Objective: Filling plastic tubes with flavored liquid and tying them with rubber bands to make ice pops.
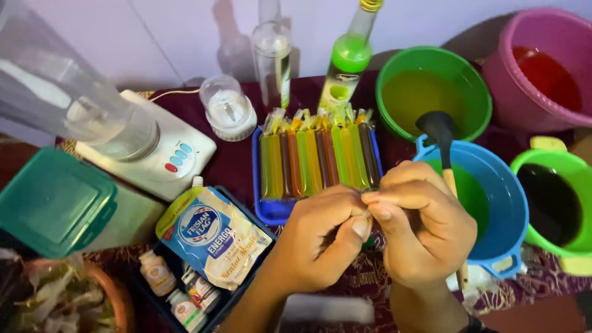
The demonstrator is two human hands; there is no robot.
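Nearest the camera, the left hand [320, 240] and right hand [425, 228] meet fingertip to fingertip, both curled nearly closed and pinching something small between thumbs and forefingers; the pinched thing is hidden by the fingers and cannot be made out. Just beyond the knuckles lies a blue tray [271, 209] with a row of filled plastic tubes [317, 157] in yellow, green, orange and brown. The right hand partly covers a blue bowl [509, 203] of green liquid and the handle of a black ladle [439, 129]. Farther back stands a green bowl [394, 74].
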